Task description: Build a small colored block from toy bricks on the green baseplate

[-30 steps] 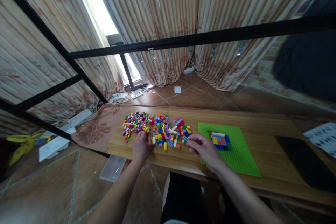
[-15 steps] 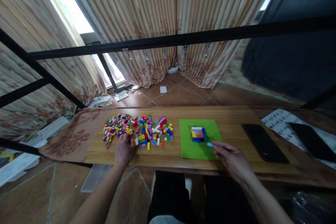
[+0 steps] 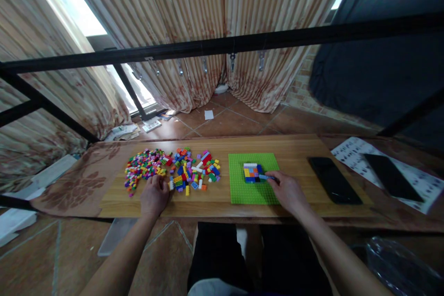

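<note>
A green baseplate (image 3: 243, 189) lies on the wooden board (image 3: 222, 201), carrying a small block of coloured bricks (image 3: 251, 172). My right hand (image 3: 287, 190) rests on the plate and pinches a light blue brick (image 3: 263, 177) against the right side of that block. To the left spreads a heap of loose coloured bricks (image 3: 169, 171). My left hand (image 3: 154, 195) lies curled at the near edge of this heap, fingers closed; whatever it holds is hidden.
Two black phones (image 3: 334, 180) (image 3: 391, 176) lie to the right, the farther one on a printed sheet (image 3: 354, 150). A black metal frame bar (image 3: 222, 46) crosses overhead. Striped curtains hang behind, and papers lie on the tiled floor.
My right hand carried the light blue brick from the heap's right edge across to the baseplate and set it against the built block. The left hand stayed put. The view panned right.
</note>
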### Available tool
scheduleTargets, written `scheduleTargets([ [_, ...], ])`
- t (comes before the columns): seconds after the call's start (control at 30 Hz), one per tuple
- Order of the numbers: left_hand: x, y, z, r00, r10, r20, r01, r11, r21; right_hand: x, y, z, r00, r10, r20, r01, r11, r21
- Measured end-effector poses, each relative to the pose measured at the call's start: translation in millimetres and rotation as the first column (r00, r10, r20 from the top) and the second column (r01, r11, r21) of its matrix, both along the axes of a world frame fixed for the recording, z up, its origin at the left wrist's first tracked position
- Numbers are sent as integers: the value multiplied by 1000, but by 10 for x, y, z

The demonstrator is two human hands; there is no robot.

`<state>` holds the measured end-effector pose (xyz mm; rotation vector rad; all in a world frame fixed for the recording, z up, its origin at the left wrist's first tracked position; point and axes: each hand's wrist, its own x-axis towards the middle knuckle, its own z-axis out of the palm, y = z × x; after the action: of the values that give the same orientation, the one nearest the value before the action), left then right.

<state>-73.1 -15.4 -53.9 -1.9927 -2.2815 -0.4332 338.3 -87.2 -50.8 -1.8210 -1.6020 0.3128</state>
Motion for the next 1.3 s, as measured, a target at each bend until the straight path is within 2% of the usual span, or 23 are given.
scheduleTargets([
  [0.07,9,-1,10,1000,4,12,-4,1000,-5,25,-19,-17,994,21,103,-19,1000,-23],
  [0.17,26,-6,26,1000,12,27,-12,1000,-8,54,-30,-13,984,56,171,-49,998,-48],
  [0.27,34,-10,34,1000,15,25,-15,1000,-7,44,23,47,982,82,168,-80,997,-22],
  [0.4,32,-12,30,1000,7,15,-7,1000,-3,-70,195,145,985,100,142,-111,991,74],
  [0.57,25,-14,23,1000,-4,25,4,1000,6,-232,425,84,980,131,151,-148,983,107],
  [0.8,15,-10,12,999,-3,39,3,1000,0,-249,500,-68,988,83,132,-100,986,130],
  [1.1,14,-7,6,1000,5,31,-5,1000,2,-291,496,-42,994,42,98,-59,984,167],
  [1.3,25,-12,24,999,5,32,-5,1000,9,-483,544,-40,985,-13,172,-4,995,97],
])
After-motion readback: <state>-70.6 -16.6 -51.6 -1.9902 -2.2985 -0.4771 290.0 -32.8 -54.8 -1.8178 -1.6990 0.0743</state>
